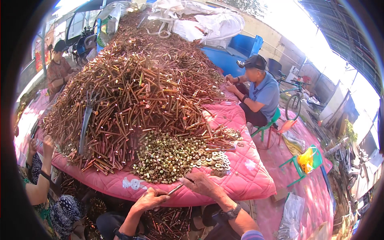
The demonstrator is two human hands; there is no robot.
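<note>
Over the front edge of the pink-quilted table [250,154], the left hand [153,199] grips a bolt [175,189] by its near end, and the right hand [201,185] pinches the far end. This piece looks unfinished; any nut on it is hidden. Plenty seems left: a bolt mound [132,88] covers the table's middle, with loose nuts [164,158] and washers [218,161] toward the front edge. Whether the bolts below that edge [168,224] are finished, I cannot tell.
</note>
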